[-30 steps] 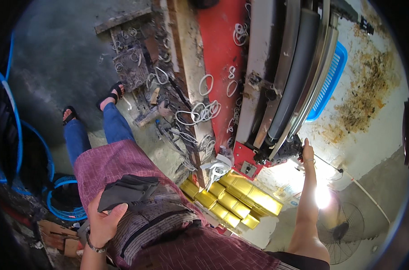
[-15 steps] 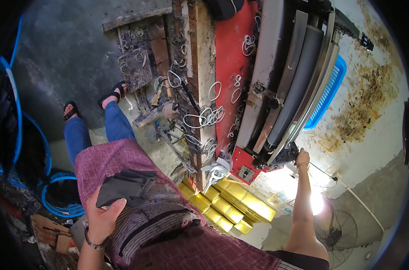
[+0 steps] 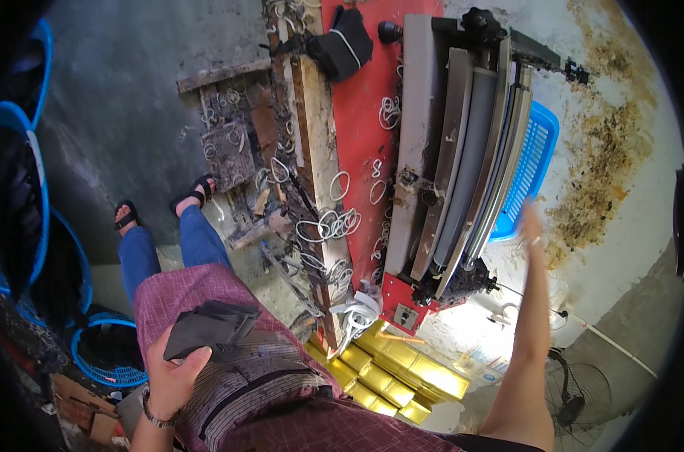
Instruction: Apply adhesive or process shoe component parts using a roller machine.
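My left hand [image 3: 175,373] is closed round a stack of thin dark grey sheets [image 3: 212,331], thumb on top, held in front of my apron. What the sheets are made of I cannot make out. My right arm reaches out on the right, and my right hand [image 3: 532,226] is smeared by motion beside a blue plastic basket [image 3: 538,147]; its fingers cannot be read. The basket stands behind a machine with long grey rollers [image 3: 462,173], whose red end plate [image 3: 404,305] is nearest me.
White elastic bands [image 3: 331,224] lie scattered over a worn wooden edge and a red bench top [image 3: 357,143]. A banded black bundle [image 3: 346,47] sits at its far end. Gold boxes [image 3: 387,377] are below, a fan [image 3: 579,395] at lower right, blue baskets [image 3: 108,354] at left.
My right hand has left the machine's near end and moved up beside the blue basket. The view has shifted, bringing the black bundle further in. My left hand still holds the sheets.
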Tool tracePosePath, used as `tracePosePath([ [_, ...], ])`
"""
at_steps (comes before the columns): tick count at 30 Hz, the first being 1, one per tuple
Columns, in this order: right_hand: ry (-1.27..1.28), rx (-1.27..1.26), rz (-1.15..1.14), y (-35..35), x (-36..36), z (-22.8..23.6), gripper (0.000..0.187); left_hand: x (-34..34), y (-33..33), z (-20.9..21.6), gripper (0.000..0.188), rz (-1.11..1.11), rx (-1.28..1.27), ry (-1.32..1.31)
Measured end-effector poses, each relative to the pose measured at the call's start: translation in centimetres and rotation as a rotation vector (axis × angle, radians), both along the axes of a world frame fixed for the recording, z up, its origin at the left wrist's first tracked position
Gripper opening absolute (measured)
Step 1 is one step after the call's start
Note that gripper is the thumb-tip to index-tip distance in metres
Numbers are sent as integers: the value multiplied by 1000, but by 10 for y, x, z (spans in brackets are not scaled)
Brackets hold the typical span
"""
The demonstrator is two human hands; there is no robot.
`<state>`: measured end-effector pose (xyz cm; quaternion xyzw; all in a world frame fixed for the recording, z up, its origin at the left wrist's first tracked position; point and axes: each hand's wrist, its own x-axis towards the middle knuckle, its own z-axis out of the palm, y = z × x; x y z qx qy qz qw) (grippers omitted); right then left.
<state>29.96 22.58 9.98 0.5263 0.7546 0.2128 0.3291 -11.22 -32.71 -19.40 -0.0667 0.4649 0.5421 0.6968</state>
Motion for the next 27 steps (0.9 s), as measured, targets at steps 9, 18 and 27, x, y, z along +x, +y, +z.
tracePosePath([
  [9, 319, 286, -304, 89, -418, -24, 65, -1, -2, -4, 22, 116, -64, 95],
  [18, 122, 533, 846, 92, -357, -34, 45, 5, 36, -10, 20, 103, -87, 117],
  [27, 418, 121, -46, 86, -392, -24, 48, 13, 70, -1, 22, 110, -68, 113],
])
